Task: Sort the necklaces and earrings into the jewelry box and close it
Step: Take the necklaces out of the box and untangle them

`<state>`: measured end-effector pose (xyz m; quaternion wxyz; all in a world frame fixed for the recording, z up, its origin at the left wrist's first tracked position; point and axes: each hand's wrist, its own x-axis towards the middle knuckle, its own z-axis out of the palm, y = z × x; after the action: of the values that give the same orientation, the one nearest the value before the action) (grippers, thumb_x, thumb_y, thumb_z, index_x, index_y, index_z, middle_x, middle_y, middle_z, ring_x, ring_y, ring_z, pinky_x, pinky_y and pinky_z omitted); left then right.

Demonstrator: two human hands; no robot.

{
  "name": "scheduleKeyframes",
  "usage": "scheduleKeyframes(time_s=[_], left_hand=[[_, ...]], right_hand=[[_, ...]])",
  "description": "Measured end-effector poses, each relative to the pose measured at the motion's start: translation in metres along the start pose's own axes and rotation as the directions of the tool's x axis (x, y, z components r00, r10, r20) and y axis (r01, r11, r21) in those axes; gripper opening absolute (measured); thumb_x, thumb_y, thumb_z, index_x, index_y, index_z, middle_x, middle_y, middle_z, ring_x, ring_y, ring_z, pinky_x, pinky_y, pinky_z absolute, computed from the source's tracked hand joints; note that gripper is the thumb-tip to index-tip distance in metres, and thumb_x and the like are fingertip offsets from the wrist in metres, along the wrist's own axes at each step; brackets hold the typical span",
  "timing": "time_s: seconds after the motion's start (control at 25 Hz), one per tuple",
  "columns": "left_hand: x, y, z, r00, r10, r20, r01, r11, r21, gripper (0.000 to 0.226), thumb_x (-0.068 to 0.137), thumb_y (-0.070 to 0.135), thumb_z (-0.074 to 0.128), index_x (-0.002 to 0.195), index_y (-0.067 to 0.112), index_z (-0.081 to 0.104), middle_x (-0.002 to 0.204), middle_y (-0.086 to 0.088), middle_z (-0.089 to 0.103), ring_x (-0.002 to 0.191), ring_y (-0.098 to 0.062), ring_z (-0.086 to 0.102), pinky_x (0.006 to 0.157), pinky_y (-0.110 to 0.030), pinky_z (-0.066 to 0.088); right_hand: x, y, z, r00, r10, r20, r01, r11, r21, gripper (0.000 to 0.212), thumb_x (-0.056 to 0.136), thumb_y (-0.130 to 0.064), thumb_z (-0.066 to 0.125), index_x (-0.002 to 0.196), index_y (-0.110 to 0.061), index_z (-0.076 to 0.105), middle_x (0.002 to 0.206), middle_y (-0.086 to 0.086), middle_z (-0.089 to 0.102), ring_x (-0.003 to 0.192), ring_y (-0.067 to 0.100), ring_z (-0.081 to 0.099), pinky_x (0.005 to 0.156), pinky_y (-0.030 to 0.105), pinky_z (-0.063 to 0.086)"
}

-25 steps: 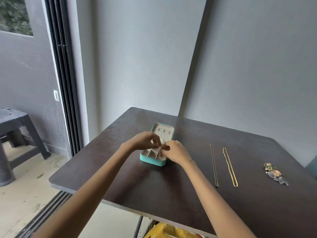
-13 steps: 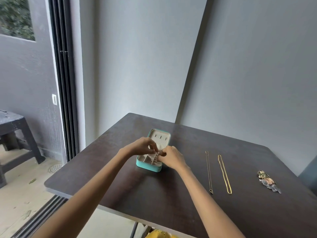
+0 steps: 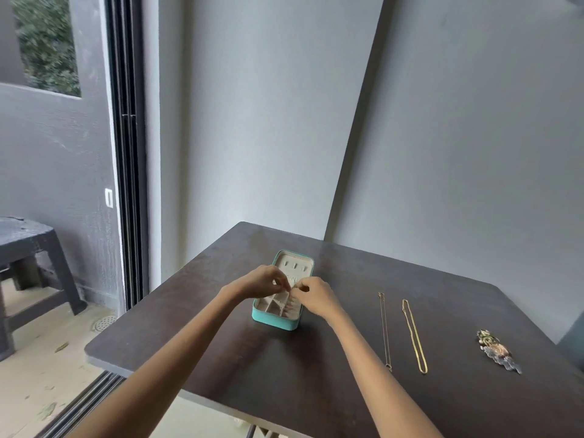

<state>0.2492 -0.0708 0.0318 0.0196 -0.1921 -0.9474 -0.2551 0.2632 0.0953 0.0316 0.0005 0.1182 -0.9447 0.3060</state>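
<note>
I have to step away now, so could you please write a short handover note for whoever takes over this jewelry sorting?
Left hand and right hand: both over the open jewelry box, fingertips pinched together on something too small to identify.
On the table, right of the box: thin necklace, gold necklace, ornate earrings.
Done: box opened.
Left: finish the current piece, put those three in, close the lid.

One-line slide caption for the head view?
Both hands, left hand and right hand, work over the open teal jewelry box; two necklaces wait on the table.
</note>
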Motion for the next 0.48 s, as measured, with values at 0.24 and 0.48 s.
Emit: scheduleKeyframes(time_s=[0.24, 0.48], left_hand=[[-0.003, 0.020, -0.011, 1.000, 0.019, -0.013, -0.023, 0.736, -0.676, 0.023, 0.098, 0.017, 0.047, 0.106, 0.001, 0.062, 0.097, -0.013, 0.068, 0.083, -0.017, 0.067, 0.075, -0.016, 0.051], [0.008, 0.044, -0.002, 0.977, -0.005, -0.213, -0.160, 0.643, -0.749, 0.013, 0.089, 0.005, 0.060, 0.094, -0.004, 0.067, 0.072, -0.005, 0.069, 0.067, -0.010, 0.065, 0.071, -0.022, 0.053]], right_hand=[[-0.003, -0.007, -0.032, 1.000, 0.011, 0.011, -0.015, 0.815, 0.580, 0.017, 0.090, -0.017, 0.053, 0.076, -0.016, 0.061, 0.074, -0.004, 0.062, 0.068, 0.006, 0.053, 0.063, 0.019, 0.041], [-0.009, -0.003, -0.057, 0.997, 0.070, -0.035, -0.007, 0.528, 0.849, 0.014, 0.093, -0.014, 0.050, 0.083, -0.010, 0.059, 0.075, 0.001, 0.059, 0.069, 0.010, 0.055, 0.063, 0.022, 0.045]])
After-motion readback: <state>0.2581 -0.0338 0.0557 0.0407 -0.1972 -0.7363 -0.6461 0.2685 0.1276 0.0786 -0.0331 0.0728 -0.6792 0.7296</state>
